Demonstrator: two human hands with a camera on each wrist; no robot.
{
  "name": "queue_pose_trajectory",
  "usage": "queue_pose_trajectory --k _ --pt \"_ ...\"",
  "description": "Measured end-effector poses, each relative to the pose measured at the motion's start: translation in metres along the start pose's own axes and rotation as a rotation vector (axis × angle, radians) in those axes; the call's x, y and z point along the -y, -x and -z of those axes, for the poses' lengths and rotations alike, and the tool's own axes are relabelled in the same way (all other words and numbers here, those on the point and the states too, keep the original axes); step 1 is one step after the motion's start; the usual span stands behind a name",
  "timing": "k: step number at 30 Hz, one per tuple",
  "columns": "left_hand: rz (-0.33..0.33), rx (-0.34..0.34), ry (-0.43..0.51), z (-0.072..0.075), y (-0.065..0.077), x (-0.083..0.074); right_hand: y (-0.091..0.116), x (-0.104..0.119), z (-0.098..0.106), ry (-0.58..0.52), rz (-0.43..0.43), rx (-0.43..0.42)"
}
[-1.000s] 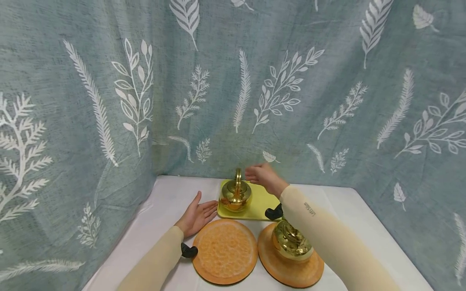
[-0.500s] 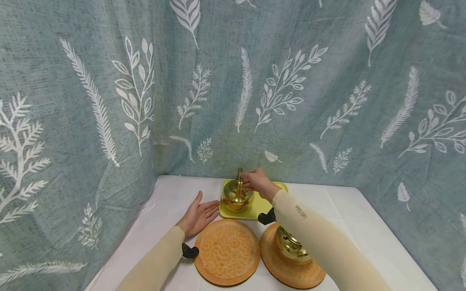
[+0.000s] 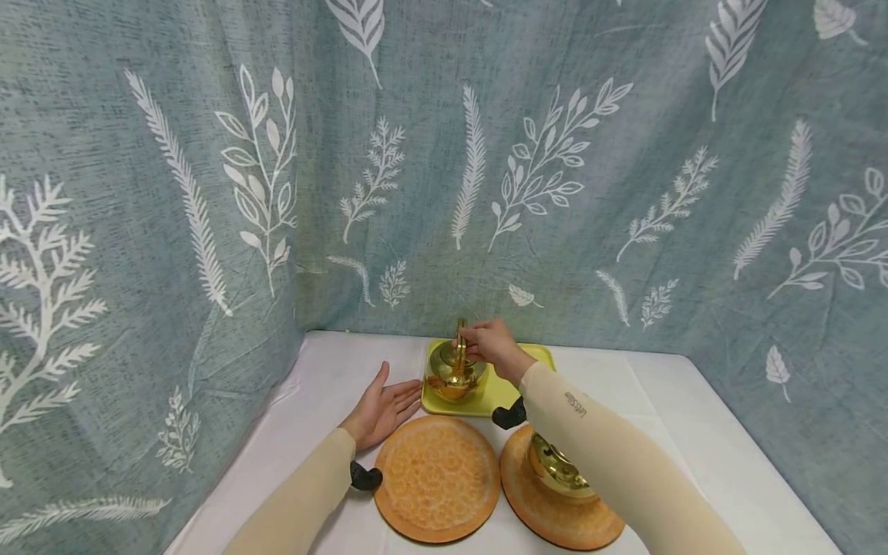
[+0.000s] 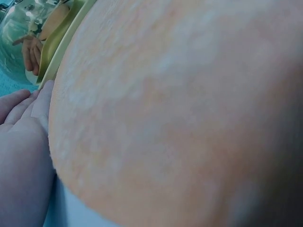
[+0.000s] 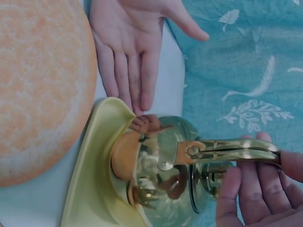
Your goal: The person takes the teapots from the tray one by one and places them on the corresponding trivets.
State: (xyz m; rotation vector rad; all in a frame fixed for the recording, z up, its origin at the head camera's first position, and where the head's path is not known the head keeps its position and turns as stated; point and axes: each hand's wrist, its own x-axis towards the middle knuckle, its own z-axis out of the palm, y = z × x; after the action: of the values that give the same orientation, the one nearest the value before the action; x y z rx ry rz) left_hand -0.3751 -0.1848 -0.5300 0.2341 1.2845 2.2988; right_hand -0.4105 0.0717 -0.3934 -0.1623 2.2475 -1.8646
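Observation:
A shiny brass kettle (image 3: 444,383) with an upright hoop handle stands at the left end of a yellow-green tray (image 3: 509,389). My right hand (image 3: 491,345) holds the top of that handle (image 5: 236,150), fingers curled round it in the right wrist view. My left hand (image 3: 380,410) lies beside the tray with fingers straight, palm turned toward the kettle and thumb raised. Its fingertips are right at the tray's left edge. A second brass kettle (image 3: 557,472), partly hidden by my right forearm, sits on the right round orange mat (image 3: 530,509).
Another round orange mat (image 3: 437,479) with a bumpy pattern lies in front of the tray, close to my left wrist. A white cloth (image 3: 645,408) covers the table. Blue-green curtains (image 3: 416,177) with leaf prints rise behind it and at both sides.
My right hand has moved left onto the kettle's handle and taken hold of it. The left hand stays beside the tray; the whole view has shifted slightly.

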Motion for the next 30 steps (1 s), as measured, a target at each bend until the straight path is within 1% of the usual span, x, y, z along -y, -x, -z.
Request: queue_pose_trajectory --k 4,9,14,18,21,25,30 --pt "-0.001 -0.007 0.001 -0.001 -0.001 0.0 0.003 0.0 0.001 -0.007 0.008 -0.007" --pt "-0.005 0.016 0.001 0.0 -0.003 -0.001 0.008 0.005 0.0 -0.031 0.013 -0.017" --pt "-0.003 0.019 0.01 0.0 -0.003 -0.003 0.012 0.009 0.001 -0.067 0.019 0.0" --pt "-0.005 0.008 0.014 0.0 -0.002 -0.002 0.015 0.01 0.001 -0.082 0.029 -0.018" --pt "0.0 0.013 0.013 0.001 -0.002 0.0 0.018 0.008 0.0 -0.084 0.029 -0.041" --pt "0.006 0.016 0.021 0.001 -0.002 0.001 0.026 0.008 -0.002 -0.088 0.038 -0.049" --pt "-0.002 -0.005 0.032 0.001 -0.002 0.002 0.04 0.012 -0.006 -0.048 0.072 -0.04"
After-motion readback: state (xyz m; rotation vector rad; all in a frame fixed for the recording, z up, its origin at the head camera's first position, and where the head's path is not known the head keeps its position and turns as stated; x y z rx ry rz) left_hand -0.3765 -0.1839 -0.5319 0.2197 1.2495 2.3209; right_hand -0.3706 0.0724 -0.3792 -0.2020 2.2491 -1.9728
